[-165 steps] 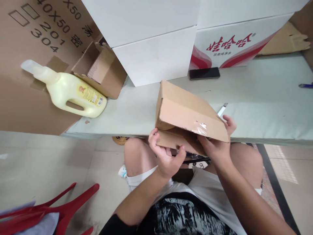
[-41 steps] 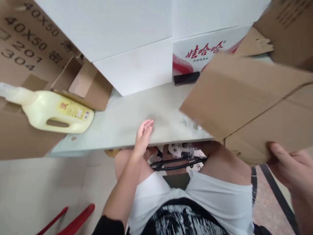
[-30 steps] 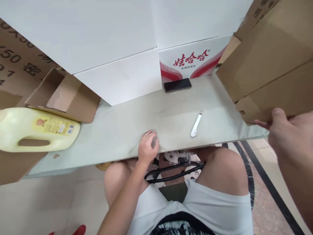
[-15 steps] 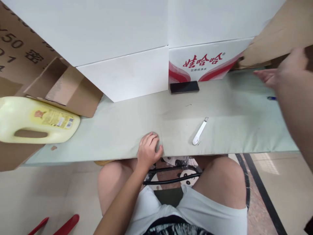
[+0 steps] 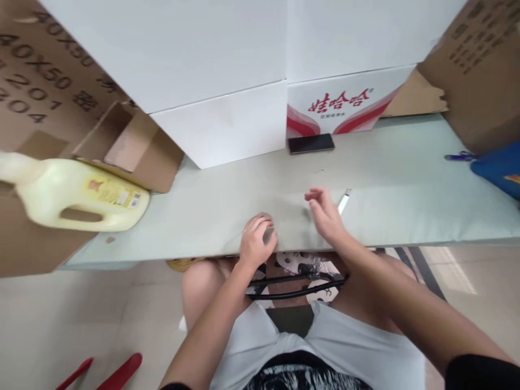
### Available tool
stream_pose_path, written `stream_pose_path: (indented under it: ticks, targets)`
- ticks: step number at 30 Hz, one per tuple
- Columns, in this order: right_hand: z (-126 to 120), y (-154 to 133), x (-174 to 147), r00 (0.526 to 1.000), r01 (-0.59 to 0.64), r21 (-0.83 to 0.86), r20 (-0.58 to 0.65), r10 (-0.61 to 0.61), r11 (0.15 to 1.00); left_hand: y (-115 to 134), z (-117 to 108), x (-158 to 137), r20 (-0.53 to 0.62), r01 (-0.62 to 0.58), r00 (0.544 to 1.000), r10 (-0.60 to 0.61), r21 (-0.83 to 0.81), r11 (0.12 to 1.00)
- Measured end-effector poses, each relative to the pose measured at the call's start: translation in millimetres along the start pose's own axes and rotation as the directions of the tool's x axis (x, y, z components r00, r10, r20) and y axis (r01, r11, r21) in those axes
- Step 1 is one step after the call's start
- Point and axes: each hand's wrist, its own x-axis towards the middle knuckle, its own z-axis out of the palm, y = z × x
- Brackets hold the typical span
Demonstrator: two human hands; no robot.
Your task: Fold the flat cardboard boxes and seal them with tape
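Note:
At the front edge of the green-covered table [image 5: 211, 203], my left hand [image 5: 255, 241] rests with fingers loosely curved and a gap between thumb and fingertips; I see nothing in it. My right hand [image 5: 326, 215] is over the table to its right, fingers apart and nothing visible in them. Just beside it lies a slim white cutter [image 5: 344, 201] with a metal tip, its lower part hidden behind the hand. A black phone [image 5: 311, 143] lies farther back, against a white carton with red lettering [image 5: 345, 108].
Large white boxes [image 5: 235, 127] stand along the back. On the left are a pale yellow handled jug [image 5: 117, 214] lying on its side and an opened cardboard box [image 5: 158, 157]. At far right are a blue object [image 5: 498, 168] and a small purple-blue item [image 5: 459, 157] beside cardboard.
My right hand has come from the far right back to the middle, beside the cutter. The left hand has stayed at the table edge. The view has shifted slightly.

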Motion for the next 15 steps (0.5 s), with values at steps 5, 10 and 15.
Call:
stream_pose_path:
  ticks: [5,10,15]
  targets:
    - [71,-11,-38,0.886,0.439,-0.396,0.341,-0.314,0.807,-21,-54,-9,-0.078,0.076,0.994,-0.081,-0.065,0.995]
    - [81,-9,-51,0.815,0.579,-0.6,0.416,-0.402,0.552,-67,-127,9,-0.187,0.167,0.973,-0.138,0.147,0.975]
    - [79,-11,-51,0.815,0.576,-0.637,0.403,-0.416,0.512,-107,-197,69,-0.359,0.338,0.914,-0.191,0.411,0.846]
